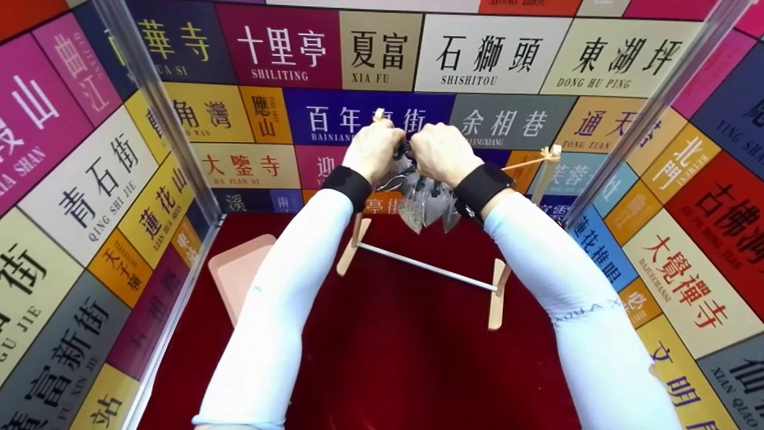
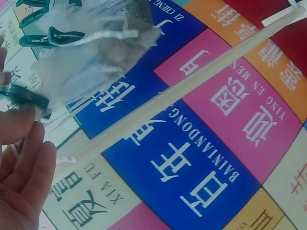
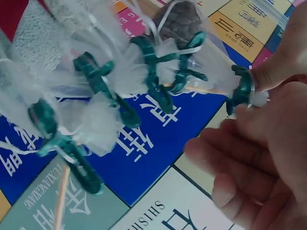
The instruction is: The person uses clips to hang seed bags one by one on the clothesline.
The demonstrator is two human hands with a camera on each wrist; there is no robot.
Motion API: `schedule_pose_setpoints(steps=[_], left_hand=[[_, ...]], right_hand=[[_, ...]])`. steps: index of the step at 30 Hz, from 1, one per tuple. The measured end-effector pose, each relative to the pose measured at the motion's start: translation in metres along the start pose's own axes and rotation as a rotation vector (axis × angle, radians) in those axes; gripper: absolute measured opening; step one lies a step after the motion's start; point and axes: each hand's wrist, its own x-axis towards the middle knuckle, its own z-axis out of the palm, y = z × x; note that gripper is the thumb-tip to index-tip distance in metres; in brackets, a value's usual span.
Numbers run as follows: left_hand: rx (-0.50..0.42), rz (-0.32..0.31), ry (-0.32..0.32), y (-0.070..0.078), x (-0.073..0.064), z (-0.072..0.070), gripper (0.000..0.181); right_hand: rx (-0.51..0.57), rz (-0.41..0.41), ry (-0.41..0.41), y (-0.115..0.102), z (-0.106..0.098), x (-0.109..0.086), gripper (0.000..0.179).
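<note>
Both of my hands are raised side by side above a small wooden rack in the head view. My left hand (image 1: 373, 152) pinches a green clip (image 2: 26, 98) between thumb and fingers. My right hand (image 1: 444, 152) pinches a green clip (image 3: 241, 90) at the neck of a gauzy pouch; whether both hands hold the same clip, I cannot tell. Several sheer white drawstring pouches (image 1: 421, 206) hang beside the hands on more green clips (image 3: 151, 72). One pouch (image 3: 180, 21) contains dark pellets, another (image 3: 45, 43) whitish grains. The hands hide much of the string (image 1: 525, 163).
The rack has a white bottom rod (image 1: 427, 267), wooden feet (image 1: 496, 295) and a right post (image 1: 543, 179) with string tied on top. A pink tray (image 1: 239, 263) lies left on the red cloth (image 1: 418, 358). Sign-covered walls (image 1: 495, 54) and clear corner edges (image 1: 161, 113) surround it.
</note>
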Motion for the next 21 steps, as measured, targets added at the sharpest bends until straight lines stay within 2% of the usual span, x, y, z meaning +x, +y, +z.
schedule_pose_setpoints(steps=[5,10,12,16,19,21], left_hand=[[-0.029,-0.011,0.006,0.0,-0.002,0.003,0.017],[-0.032,-0.007,0.02,0.0,-0.007,0.004,0.022],[-0.046,-0.006,0.037,0.0,-0.009,0.005,0.025],[-0.089,-0.012,0.08,0.0,-0.016,0.008,0.025],[-0.123,-0.002,0.125,0.001,-0.023,0.015,0.025],[-0.151,0.014,0.172,0.001,-0.029,0.019,0.028]], right_hand=[[0.02,0.009,-0.023,0.001,0.003,-0.004,0.041],[0.043,0.047,0.011,-0.001,0.006,-0.012,0.043],[0.049,0.059,0.058,-0.001,0.009,-0.019,0.045],[0.075,0.066,0.223,-0.005,0.021,-0.039,0.044],[0.116,0.041,0.341,-0.01,0.035,-0.063,0.038],[0.15,0.009,0.392,-0.013,0.044,-0.08,0.032]])
